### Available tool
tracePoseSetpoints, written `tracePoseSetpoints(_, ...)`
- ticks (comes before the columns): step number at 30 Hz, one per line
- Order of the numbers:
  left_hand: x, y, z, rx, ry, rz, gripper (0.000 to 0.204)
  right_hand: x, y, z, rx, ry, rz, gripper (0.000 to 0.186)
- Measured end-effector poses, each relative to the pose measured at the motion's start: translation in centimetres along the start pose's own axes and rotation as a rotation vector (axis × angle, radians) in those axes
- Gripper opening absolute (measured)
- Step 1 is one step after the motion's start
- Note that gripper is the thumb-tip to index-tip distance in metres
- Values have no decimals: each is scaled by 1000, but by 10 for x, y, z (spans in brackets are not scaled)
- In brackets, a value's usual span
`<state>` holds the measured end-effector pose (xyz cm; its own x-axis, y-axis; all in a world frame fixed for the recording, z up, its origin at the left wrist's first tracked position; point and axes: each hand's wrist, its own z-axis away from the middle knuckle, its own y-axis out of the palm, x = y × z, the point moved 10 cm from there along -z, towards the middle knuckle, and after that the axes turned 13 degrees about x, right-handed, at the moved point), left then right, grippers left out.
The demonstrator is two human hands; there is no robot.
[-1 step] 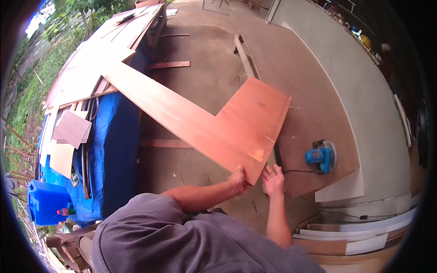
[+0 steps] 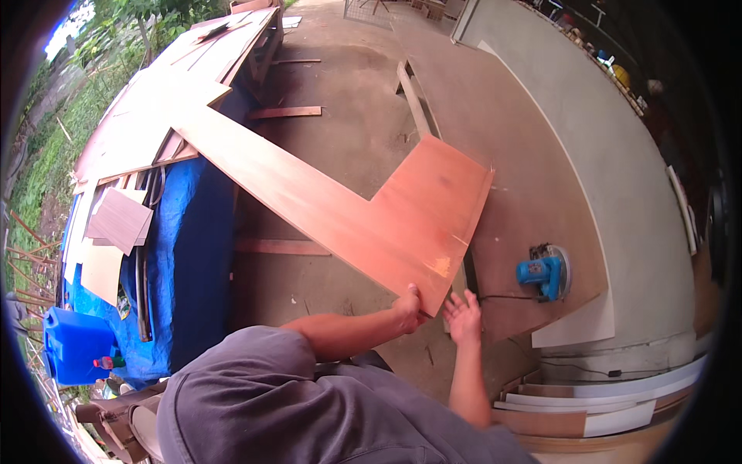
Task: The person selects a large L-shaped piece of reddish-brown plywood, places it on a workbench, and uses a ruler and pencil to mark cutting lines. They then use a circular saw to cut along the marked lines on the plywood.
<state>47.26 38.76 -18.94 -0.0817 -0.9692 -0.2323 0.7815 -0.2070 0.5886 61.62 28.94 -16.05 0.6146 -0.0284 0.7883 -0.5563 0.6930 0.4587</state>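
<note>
An L-shaped reddish-brown wooden panel [image 2: 402, 213] stretches from the far left to just in front of me. Its narrow arm reaches the worktable, and its wide part spreads out over a low timber. My left hand [image 2: 406, 308] grips the panel's near corner, thumb on the top face and fingers underneath. Just right of that corner, my right hand [image 2: 464, 319] is open with its fingers spread and the palm turned up. It holds nothing and is close to the panel's edge; whether a fingertip touches it I cannot tell.
A blue circular saw [image 2: 542, 272] with a cord rests on a large brown sheet at right. The worktable [image 2: 127, 116] on the left bears more panels, with blue tarp [image 2: 189, 255] below. A blue jerrycan [image 2: 76, 346] stands lower left; stacked boards [image 2: 587, 406] lie lower right.
</note>
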Motion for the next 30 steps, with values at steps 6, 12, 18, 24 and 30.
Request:
tracePoseSetpoints(6,-24,39,-117,-29,-62,-10,47,-105,-82,82,-243,262,-75,35)
tracePoseSetpoints(12,-24,35,-155,53,-173,-126,59,-111,-98,77,-214,255,369,44)
tracePoseSetpoints(18,-46,-11,-134,468,-410,-718,54,16,71,-55,-33,-51,591,40)
tracePoseSetpoints(24,-127,-82,-114,568,-235,-1111,58,67,242,-199,354,-261,884,37)
tracePoseSetpoints(30,-360,-266,-108,-81,133,-1399,53,24,343,-310,430,-172,1022,34)
